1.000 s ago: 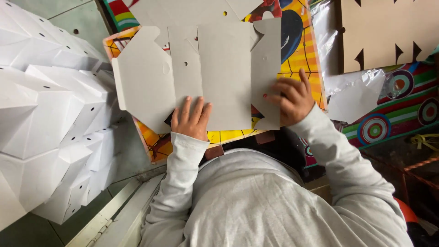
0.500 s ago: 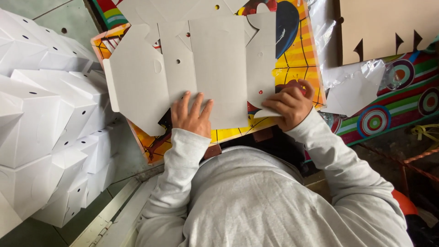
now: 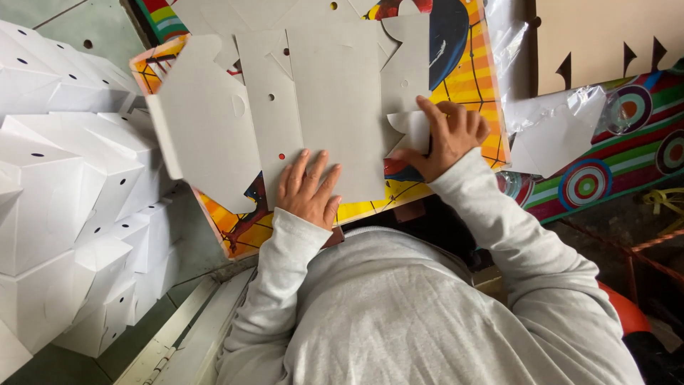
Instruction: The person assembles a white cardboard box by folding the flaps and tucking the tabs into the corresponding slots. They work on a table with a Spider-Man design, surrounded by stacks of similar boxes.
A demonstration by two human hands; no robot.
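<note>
Flat grey die-cut cardboard blank (image 3: 320,100) under both hands

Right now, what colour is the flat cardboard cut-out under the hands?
Plain grey cardboard cut-out, in the head view.

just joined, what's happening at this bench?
A person in a grey sweatshirt is working a flat grey cardboard box blank lying on a colourful printed board. The left hand presses flat on the blank's near edge, while the right hand lifts and bends a small side flap. Folded white boxes are stacked to the left.
</note>
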